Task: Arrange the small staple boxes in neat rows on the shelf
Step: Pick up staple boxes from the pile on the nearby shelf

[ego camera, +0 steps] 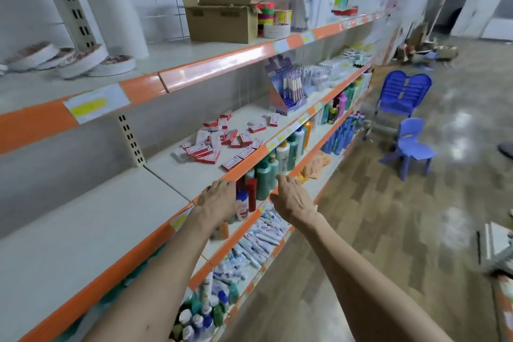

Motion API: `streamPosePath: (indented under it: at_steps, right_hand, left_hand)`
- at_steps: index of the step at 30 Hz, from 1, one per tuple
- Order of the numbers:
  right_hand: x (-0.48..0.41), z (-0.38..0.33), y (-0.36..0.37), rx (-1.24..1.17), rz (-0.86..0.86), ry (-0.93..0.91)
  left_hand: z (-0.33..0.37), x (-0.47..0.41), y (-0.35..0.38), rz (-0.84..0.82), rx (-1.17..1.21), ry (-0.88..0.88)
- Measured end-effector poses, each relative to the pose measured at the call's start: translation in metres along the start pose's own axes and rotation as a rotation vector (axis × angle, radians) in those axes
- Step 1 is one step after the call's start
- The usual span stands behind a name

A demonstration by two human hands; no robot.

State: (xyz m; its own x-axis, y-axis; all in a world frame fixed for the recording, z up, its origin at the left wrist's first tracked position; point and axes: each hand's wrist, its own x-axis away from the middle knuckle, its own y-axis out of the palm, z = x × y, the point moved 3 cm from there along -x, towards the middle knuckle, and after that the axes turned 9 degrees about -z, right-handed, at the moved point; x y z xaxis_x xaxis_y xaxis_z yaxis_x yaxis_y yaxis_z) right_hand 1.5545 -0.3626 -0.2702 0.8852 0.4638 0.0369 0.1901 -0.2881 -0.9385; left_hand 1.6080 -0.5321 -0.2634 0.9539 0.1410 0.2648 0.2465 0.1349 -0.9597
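Observation:
Several small red-and-white staple boxes (219, 141) lie scattered in a loose heap on the middle shelf (177, 175), some flat, some tilted. One box (231, 163) sits near the orange front edge. My left hand (220, 197) reaches forward at the shelf's orange edge, fingers relaxed, holding nothing. My right hand (294, 200) is stretched out beside it, in front of the shelf below, fingers loose and empty. Both hands are short of the heap of boxes.
A pen display stand (286, 89) stands right of the boxes. A cardboard box (222, 19) and tape rolls (83, 64) sit on the top shelf. Bottles (266, 178) and tubes (258, 241) fill lower shelves. Two blue plastic chairs (408, 141) stand on the floor.

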Motion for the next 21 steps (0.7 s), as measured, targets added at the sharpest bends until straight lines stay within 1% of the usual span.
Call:
streamPosePath:
  at_steps: [5,9,15,17,21]
  right_hand:
    - [-0.050,-0.004,0.003,0.003,-0.042,-0.060]
    - [-0.103,0.005,0.000,0.004,-0.085,-0.118]
    - [-0.188,0.025,-0.019,0.045,-0.137,-0.102]
    - [-0.214,0.024,-0.020,0.041,-0.141,-0.117]
    - [-0.253,0.007,-0.013,0.067,-0.172,-0.187]
  left_hand:
    - [-0.011,-0.044,-0.008,0.015,0.028,-0.076]
    - [-0.021,-0.098,-0.017,0.054,0.070,-0.109]
    - [-0.037,-0.175,-0.038,0.103,0.130,-0.133]
    - [-0.047,-0.192,-0.041,0.105,0.132,-0.144]
    - [-0.072,-0.207,-0.043,0.104,0.142,-0.232]
